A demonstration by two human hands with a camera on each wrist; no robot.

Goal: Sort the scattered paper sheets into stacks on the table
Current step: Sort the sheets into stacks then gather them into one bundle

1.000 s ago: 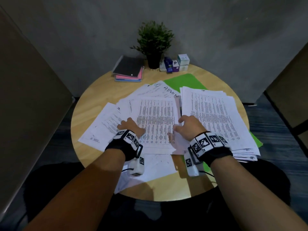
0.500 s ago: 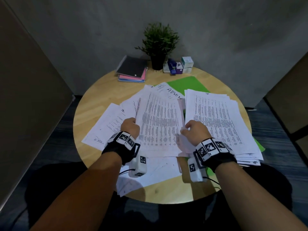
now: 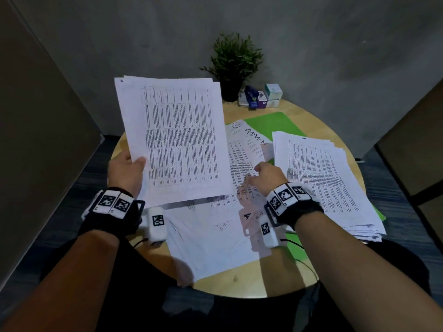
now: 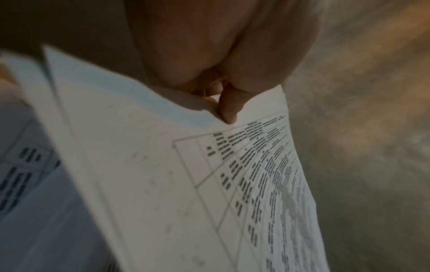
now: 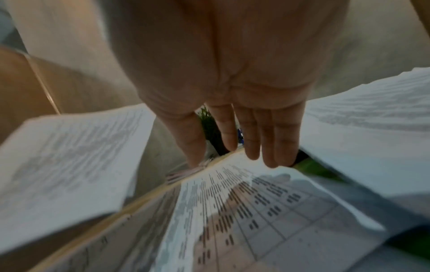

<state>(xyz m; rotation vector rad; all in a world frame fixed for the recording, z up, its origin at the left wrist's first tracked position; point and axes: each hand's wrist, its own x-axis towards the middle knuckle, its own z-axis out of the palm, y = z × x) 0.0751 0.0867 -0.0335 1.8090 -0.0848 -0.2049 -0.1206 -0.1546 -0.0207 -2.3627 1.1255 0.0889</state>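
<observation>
My left hand holds a small sheaf of printed table sheets up off the round wooden table, thumb pinching the left edge. The sheets stand tilted toward me. My right hand hovers low over the scattered sheets in the middle, fingers straight and spread, holding nothing. A thick stack of printed sheets lies on the right. More loose sheets lie at the near edge.
A green folder lies under the papers. At the back stand a potted plant, a blue stapler and small boxes. A sheet marked "ADMIN" lies mid-table. Dark wall panels flank both sides.
The left hand has lifted the table sheets from the middle of the table up and to the left. The right hand let go of them and stays low over the remaining papers.
</observation>
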